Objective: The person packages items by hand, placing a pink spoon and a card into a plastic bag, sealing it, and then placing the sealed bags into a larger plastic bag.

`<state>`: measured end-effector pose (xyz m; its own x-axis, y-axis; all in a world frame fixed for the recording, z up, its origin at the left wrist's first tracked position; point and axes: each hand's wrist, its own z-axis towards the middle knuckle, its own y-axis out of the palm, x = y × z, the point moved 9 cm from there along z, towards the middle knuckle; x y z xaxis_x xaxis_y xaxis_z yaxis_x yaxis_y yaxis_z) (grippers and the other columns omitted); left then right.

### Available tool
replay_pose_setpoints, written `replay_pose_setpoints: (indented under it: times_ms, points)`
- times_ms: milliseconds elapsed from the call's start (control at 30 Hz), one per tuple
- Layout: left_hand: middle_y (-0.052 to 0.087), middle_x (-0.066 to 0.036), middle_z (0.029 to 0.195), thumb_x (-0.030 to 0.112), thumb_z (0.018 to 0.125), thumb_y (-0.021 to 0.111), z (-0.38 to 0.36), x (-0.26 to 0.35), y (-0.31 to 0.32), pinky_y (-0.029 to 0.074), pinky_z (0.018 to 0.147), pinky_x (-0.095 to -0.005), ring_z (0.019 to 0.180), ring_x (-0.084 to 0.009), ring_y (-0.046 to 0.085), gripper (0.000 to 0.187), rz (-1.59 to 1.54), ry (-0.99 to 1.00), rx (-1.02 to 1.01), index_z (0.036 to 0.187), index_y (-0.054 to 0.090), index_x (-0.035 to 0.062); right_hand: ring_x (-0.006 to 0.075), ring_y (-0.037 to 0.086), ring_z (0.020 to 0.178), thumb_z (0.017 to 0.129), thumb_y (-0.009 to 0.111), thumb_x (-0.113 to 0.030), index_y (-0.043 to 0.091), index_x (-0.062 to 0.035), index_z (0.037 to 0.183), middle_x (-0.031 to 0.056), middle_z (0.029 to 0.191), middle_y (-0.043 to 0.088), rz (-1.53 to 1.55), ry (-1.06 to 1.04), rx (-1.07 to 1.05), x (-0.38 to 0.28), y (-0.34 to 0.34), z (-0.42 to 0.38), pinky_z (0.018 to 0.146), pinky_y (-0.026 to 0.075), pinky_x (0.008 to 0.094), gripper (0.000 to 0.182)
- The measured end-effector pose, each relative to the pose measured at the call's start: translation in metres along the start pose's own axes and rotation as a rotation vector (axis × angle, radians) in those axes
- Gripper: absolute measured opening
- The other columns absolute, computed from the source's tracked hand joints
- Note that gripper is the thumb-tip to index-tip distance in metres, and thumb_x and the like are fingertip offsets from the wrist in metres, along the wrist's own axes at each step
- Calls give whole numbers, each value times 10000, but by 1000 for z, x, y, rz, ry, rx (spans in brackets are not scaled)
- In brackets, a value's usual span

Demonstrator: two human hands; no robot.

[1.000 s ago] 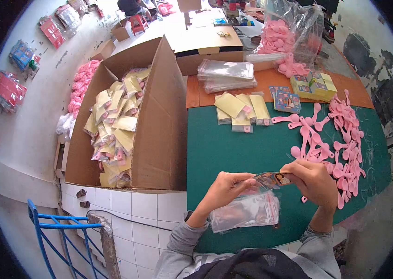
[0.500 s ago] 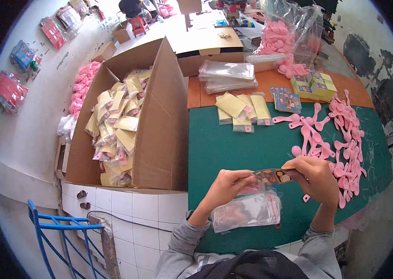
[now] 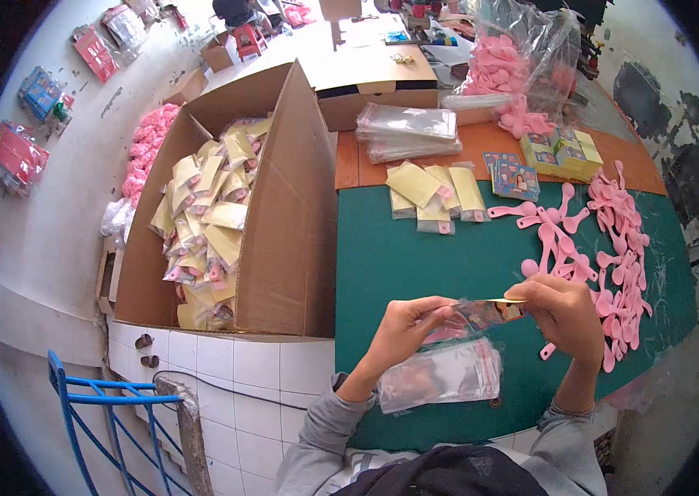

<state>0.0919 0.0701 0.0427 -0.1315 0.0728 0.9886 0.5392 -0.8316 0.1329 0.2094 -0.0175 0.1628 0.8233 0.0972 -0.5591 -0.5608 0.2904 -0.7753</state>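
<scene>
My left hand [image 3: 407, 331] pinches the left side of a clear plastic bag [image 3: 469, 314], over a pile of clear bags [image 3: 440, 376] on the green mat. A pink shape shows through the held bag. Fingers closed, my right hand [image 3: 563, 318] grips a printed card [image 3: 508, 309] at the bag's right end, the card lying partly within or against the plastic. Pink spoons [image 3: 560, 240] spread beyond and to the right of my right hand. Packed bags with cream cards [image 3: 428, 192] lie farther back, beside loose printed cards [image 3: 515, 178].
A tall cardboard box [image 3: 287, 223] of packed bags stands left of the mat. Behind are stacked clear bags [image 3: 407, 131], card stacks [image 3: 563, 155] and a big bag of pink spoons [image 3: 502, 66]. A blue metal frame [image 3: 110, 401] is at lower left. A person [image 3: 238, 11] sits far back.
The printed card has shifted slightly right and turned more edge-on, with more clear plastic showing between my hands. Both hands stay in nearly the same place.
</scene>
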Motion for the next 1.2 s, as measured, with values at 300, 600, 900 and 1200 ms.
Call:
replay_pose_setpoints:
  times_ms: [300,600,900,1200]
  points:
    - [701,-83,859,103,846,617,0,19,17,511,635,-238,708,-93,651,334,323,77,-55,1176,593,56,273,622,681,734,618,-23,561,-31,854,96,750,586,2,-78,-174,-7,36,1,577,498,344,133]
    - [673,-147,755,138,857,595,-1,15,16,514,618,-307,690,-263,677,382,414,131,-86,1234,547,96,285,618,671,758,629,-87,536,-47,907,94,749,582,6,-120,-192,-9,42,2,564,493,362,180]
    - [674,-168,884,212,810,651,-2,12,17,520,641,-333,737,-292,673,576,465,49,-100,1332,431,109,305,620,718,763,633,-160,537,-67,1031,103,771,602,-51,-105,-313,-3,72,-2,603,498,384,300]
    - [682,-113,786,242,817,666,0,-22,1,495,645,-264,693,-140,649,708,554,-207,-353,1410,297,124,187,582,609,707,662,-44,582,-17,769,93,670,590,294,117,-263,50,67,10,544,450,305,105]
